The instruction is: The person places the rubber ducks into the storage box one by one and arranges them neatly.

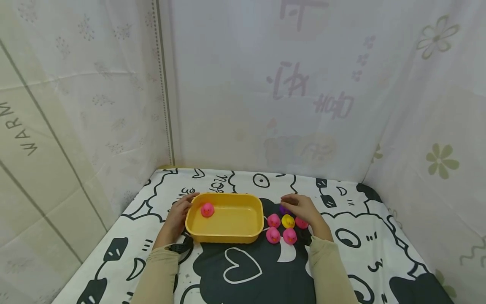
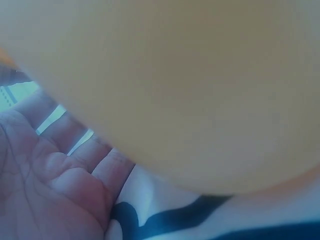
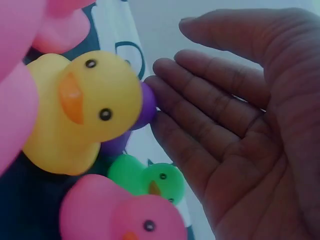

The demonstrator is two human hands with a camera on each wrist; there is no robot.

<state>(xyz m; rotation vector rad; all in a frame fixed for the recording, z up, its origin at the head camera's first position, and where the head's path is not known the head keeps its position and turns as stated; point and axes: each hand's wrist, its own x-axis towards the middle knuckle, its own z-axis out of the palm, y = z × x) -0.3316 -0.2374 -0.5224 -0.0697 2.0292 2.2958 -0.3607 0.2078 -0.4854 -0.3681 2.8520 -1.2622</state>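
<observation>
A yellow tray (image 1: 224, 240) stands on the table with one pink rubber duck (image 1: 207, 210) inside, near its left end. My left hand (image 1: 178, 215) rests along the tray's left side, its fingers extended; the tray wall fills most of the left wrist view. To the right of the tray, my right hand (image 1: 303, 207) reaches over a group of ducks with straight fingers. In the right wrist view its fingertips are right at a purple duck (image 3: 147, 107), mostly hidden behind a yellow duck (image 3: 100, 100). Nothing is gripped in that hand.
Several pink ducks (image 1: 273, 235) sit close together around the yellow one. A green duck (image 3: 167, 180) shows behind a pink duck in the right wrist view. The black-and-white patterned cloth (image 1: 247, 291) covers the table, and pale curtains (image 1: 235, 105) hang around it.
</observation>
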